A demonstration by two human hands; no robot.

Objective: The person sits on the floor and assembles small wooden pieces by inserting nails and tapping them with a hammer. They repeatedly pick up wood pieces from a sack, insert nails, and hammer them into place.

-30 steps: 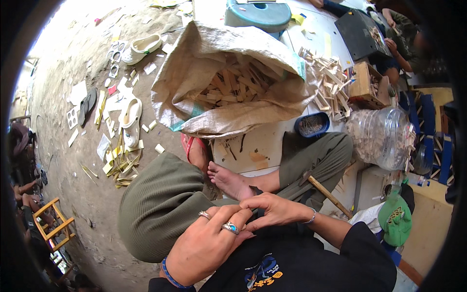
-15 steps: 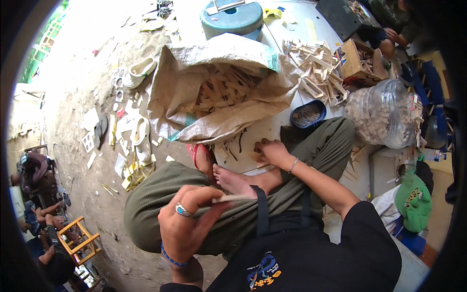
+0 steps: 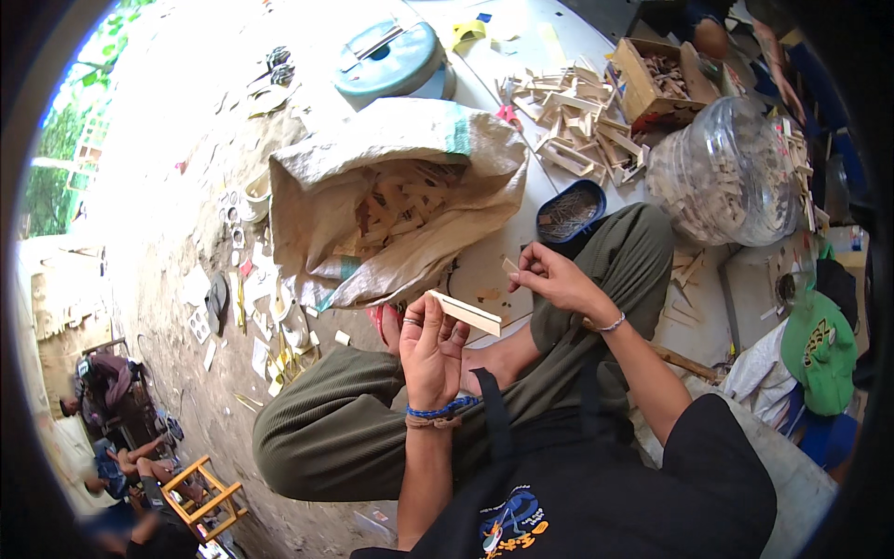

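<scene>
My left hand (image 3: 430, 359) pinches a pale flat wooden strip (image 3: 470, 315) between thumb and fingers, over my crossed legs. A dark line runs along the strip, perhaps a groove or joint. To its right, my right hand (image 3: 559, 281) is closed on a small thin wooden piece (image 3: 510, 267), its end pointing toward the strip. The two wooden pieces are apart. Just beyond my hands lies a wide-mouthed woven sack (image 3: 396, 130) with many wooden pieces (image 3: 410, 200) inside. A blue oval container (image 3: 559, 239) of thin metal nails or pins stands beyond my right hand.
Small wooden frames (image 3: 582, 130) lie heaped on the pale surface, near red-handled scissors (image 3: 507, 114). A wooden box (image 3: 643, 107), a clear plastic jar (image 3: 722, 177) and a green cap (image 3: 818, 359) are at right. A teal round stool-like object (image 3: 396, 65) stands behind; other people sit at the edges.
My left hand has moved up and right, bringing the wooden strip closer to my right hand. My right hand has lifted from the surface with a small wooden piece. The view has shifted.
</scene>
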